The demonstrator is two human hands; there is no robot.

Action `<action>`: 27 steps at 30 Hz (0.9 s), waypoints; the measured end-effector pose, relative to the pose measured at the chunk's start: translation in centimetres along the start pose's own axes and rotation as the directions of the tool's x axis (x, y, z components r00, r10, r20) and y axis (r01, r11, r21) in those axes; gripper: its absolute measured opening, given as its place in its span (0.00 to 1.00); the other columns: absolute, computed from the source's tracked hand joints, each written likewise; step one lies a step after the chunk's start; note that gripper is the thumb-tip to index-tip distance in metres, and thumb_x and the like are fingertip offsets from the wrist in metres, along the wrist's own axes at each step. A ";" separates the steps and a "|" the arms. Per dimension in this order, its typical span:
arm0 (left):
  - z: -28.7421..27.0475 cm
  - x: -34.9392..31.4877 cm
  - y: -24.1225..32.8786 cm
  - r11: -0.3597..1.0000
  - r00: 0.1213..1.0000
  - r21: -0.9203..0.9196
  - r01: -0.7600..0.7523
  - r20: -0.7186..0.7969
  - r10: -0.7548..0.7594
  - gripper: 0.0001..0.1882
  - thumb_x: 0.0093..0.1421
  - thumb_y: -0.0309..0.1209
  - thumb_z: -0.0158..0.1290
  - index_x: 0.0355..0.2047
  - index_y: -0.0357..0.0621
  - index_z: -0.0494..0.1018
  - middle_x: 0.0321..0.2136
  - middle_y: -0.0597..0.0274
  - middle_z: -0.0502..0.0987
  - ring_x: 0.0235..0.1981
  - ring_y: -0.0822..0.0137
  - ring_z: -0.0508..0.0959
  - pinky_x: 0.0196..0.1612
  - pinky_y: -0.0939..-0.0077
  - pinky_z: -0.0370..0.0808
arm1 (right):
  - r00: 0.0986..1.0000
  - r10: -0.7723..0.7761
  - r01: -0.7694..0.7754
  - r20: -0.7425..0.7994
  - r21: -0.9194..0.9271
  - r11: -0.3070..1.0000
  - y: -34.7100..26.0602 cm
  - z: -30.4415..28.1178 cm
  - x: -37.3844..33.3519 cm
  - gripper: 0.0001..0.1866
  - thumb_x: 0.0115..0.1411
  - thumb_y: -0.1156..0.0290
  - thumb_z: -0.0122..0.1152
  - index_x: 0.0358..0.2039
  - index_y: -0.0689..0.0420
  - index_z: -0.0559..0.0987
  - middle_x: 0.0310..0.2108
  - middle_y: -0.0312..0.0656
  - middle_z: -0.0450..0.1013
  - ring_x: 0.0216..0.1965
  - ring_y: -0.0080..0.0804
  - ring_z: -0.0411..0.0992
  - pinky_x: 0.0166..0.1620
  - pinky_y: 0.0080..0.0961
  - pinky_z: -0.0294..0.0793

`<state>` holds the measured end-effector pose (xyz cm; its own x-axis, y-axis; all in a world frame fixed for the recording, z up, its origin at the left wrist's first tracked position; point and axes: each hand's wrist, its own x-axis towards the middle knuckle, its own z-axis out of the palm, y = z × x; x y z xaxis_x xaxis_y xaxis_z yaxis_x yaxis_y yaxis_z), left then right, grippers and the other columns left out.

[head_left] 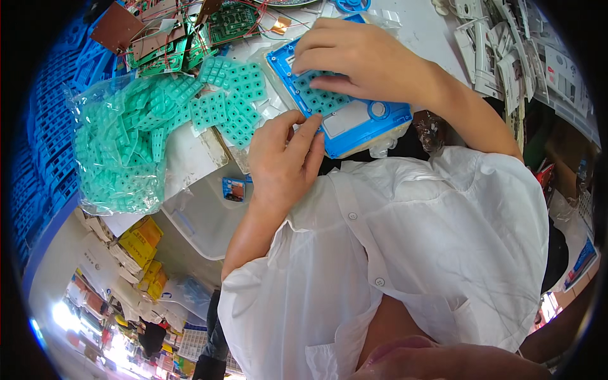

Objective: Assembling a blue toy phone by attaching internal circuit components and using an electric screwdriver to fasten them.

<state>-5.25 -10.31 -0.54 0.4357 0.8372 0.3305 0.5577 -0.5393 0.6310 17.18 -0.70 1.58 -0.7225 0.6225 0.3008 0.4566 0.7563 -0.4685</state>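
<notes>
Both grips rest on one item: a blue rectangular plastic panel (345, 104) with a white window and a round white button, lying on the desk (418, 28) close to the person's chest.

Right hand (354, 60): laid flat over the upper part of the panel, fingers spread and pressing down on a teal rubber keypad mat (320, 96) seated in the panel's grid of holes. Nothing is enclosed in it; the palm-down pose looks meant to bed the mat and keep the panel from sliding.

Left hand (285, 158): half curled at the panel's lower left edge, with index finger and thumb extended to the rim beside the mat. Whether it pinches the edge or merely steadies it cannot be told; the position suggests bracing against the right hand's push.

Stock, left of the panel: loose teal rubber keypad mats (228, 95) spread within reach, and beyond them a clear plastic bag (120, 145) bulging with more of the same, its mouth toward the working area.

Further back: green and brown circuit boards (183, 38) with red wires, heaped at the far edge of the desk.

Right side: a pile of white plastic parts (500, 57).

Left margin: stacked blue plastic crates (44, 152).

Near edge: a small blue-and-orange printed card (234, 189) on a translucent plastic lid (202, 221).

Worker's clothing: white buttoned shirt (430, 253), filling the lower frame.
</notes>
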 end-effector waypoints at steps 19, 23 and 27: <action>-0.9 0.8 0.3 1.000 0.993 0.018 0.001 0.118 -0.003 0.16 0.54 0.24 0.65 0.44 0.44 0.82 0.39 0.57 0.78 0.32 0.59 0.78 0.35 0.66 0.76 | 0.901 0.096 0.000 0.423 -0.221 0.975 -3.9 -0.6 -4.9 0.53 0.52 0.36 0.68 0.71 0.56 0.64 0.76 0.41 0.51 0.78 0.38 0.44 0.72 0.63 0.44; -1.3 0.6 0.1 1.000 0.990 0.020 -0.010 0.139 0.007 0.16 0.54 0.25 0.64 0.44 0.44 0.81 0.40 0.57 0.78 0.31 0.58 0.78 0.35 0.65 0.76 | 0.888 0.076 0.009 0.453 -0.182 0.983 -4.6 -1.7 -4.0 0.55 0.50 0.35 0.68 0.71 0.57 0.63 0.76 0.42 0.51 0.78 0.40 0.44 0.72 0.64 0.44; -3.0 1.3 -0.1 1.000 0.989 -0.023 -0.001 0.145 0.004 0.16 0.54 0.24 0.64 0.45 0.44 0.81 0.39 0.56 0.79 0.33 0.59 0.79 0.35 0.66 0.77 | 0.885 0.068 0.013 0.461 -0.170 0.985 -4.9 -1.2 -4.6 0.57 0.49 0.35 0.69 0.71 0.57 0.63 0.76 0.43 0.51 0.78 0.42 0.44 0.72 0.64 0.43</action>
<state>-6.85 -8.84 1.90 0.5360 0.8130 0.2274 0.5409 -0.5375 0.6469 18.86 -7.02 3.54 -0.8476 0.5095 -0.1481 0.5287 0.7874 -0.3169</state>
